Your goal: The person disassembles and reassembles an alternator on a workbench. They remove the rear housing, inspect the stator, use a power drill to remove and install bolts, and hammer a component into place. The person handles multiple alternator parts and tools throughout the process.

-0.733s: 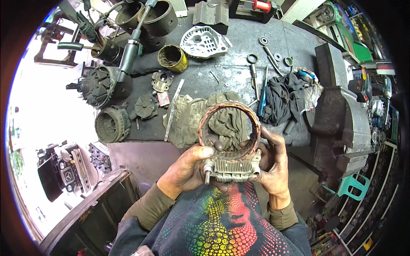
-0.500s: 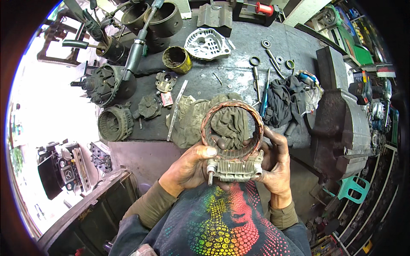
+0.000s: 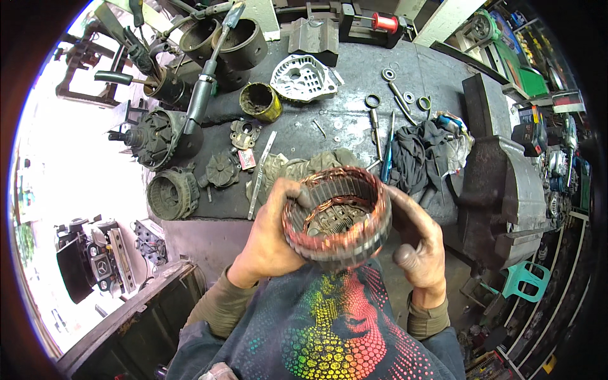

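Observation:
A stator ring with copper windings (image 3: 335,250) is held over my lap, tilted so that its inside shows and partly blurred. My left hand (image 3: 269,234) grips its left side, thumb hooked over the rim and the other fingers hidden behind. At the right side, my right hand (image 3: 423,250) has its forefinger stretched along the ring, with the thumb standing away from it. Inside the ring, at the bottom, a finned metal part (image 3: 335,220) shows; its attachment is hidden. Just beyond the ring lies a crumpled olive cloth (image 3: 304,166) on the workbench (image 3: 304,136).
A metal strip (image 3: 262,174) lies left of the cloth; a blue screwdriver (image 3: 389,152) and dark rags (image 3: 418,149) lie right. Farther back are a yellow-rimmed can (image 3: 273,111) and a silver perforated housing (image 3: 304,76). A large vise (image 3: 500,196) stands at the right.
The stator has tipped over toward me, so the finned part has gone from its near side to view through the ring. My right thumb has come off it; my left hand has moved up.

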Available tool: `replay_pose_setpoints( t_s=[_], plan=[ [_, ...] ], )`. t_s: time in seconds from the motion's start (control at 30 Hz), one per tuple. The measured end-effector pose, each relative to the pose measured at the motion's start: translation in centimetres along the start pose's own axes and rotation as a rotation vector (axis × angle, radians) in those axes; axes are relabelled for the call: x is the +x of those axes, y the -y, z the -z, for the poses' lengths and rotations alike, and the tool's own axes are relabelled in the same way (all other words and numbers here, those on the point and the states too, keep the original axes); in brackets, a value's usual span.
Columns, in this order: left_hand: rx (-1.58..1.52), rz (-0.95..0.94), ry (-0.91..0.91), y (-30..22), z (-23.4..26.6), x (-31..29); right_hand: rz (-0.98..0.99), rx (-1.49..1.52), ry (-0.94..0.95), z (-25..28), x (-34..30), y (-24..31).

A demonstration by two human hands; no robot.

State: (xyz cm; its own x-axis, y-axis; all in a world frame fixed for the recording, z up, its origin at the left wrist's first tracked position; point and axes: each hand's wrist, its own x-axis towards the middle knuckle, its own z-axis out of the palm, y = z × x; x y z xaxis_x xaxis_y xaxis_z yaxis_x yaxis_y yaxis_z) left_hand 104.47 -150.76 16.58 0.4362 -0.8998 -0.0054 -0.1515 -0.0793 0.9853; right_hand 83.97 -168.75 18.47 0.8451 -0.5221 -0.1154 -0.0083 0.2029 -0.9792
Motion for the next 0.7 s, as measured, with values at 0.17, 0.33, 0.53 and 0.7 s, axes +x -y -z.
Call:
replay_pose_setpoints(
  t_s=[0.17,0.33,0.53,0.7],
  plan=[
    [0.025,-0.127,-0.082,0.7,-1.3,-0.5,-0.081,0.182,-0.02,-0.7,-1.0,-0.3],
    [0.05,-0.159,-0.042,0.6,-1.6,-0.2,-0.11,0.154,-0.122,-0.8,-1.4,-1.4],
    [0.129,-0.117,0.047,0.1,-1.2,0.1,-0.138,0.341,-0.017,0.4,-1.4,-1.9],
    [0.154,-0.129,0.054,0.1,-1.2,0.2,-0.124,0.354,-0.013,0.5,-1.2,-2.3]
  ],
)
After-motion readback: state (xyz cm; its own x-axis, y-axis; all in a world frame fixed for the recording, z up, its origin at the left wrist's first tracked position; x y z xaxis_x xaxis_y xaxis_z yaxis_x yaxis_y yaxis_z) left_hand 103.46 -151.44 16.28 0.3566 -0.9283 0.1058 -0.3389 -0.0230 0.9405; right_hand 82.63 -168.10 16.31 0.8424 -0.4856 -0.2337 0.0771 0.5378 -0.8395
